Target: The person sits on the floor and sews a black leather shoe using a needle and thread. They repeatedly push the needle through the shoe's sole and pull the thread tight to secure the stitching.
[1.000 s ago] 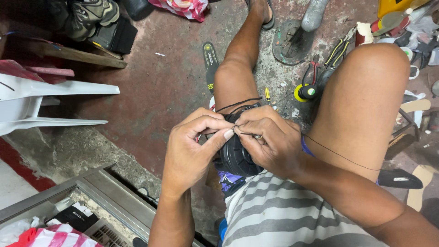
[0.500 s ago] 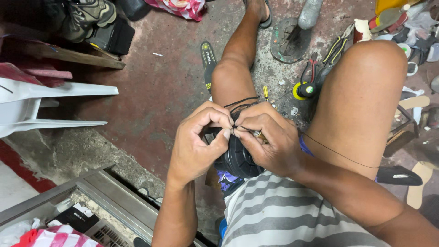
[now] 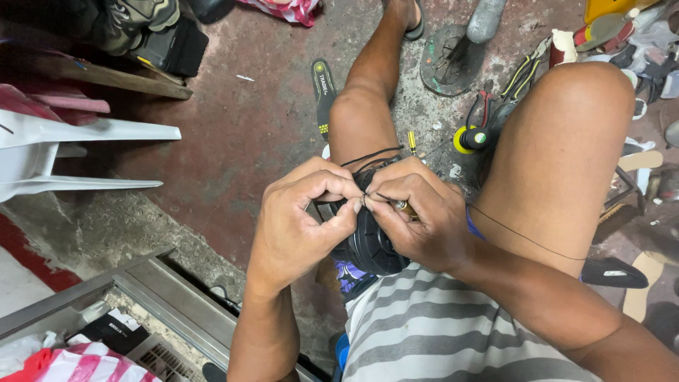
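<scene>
- White plastic chair stands at far left, on the reddish floor.
- Left hand pinches black thread between thumb and forefinger.
- Black shoe sits in the lap, between both hands.
- Right hand, fingers curled shut, grips a thin awl.
- Yellow-handled pliers lie on the floor, far right.

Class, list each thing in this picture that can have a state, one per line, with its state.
left hand: pinched shut on black thread
right hand: gripping an awl-like tool
black shoe: on lap, sole towards the camera
black thread: looped, slack
pliers: lying on floor
white chair: on its side
</scene>
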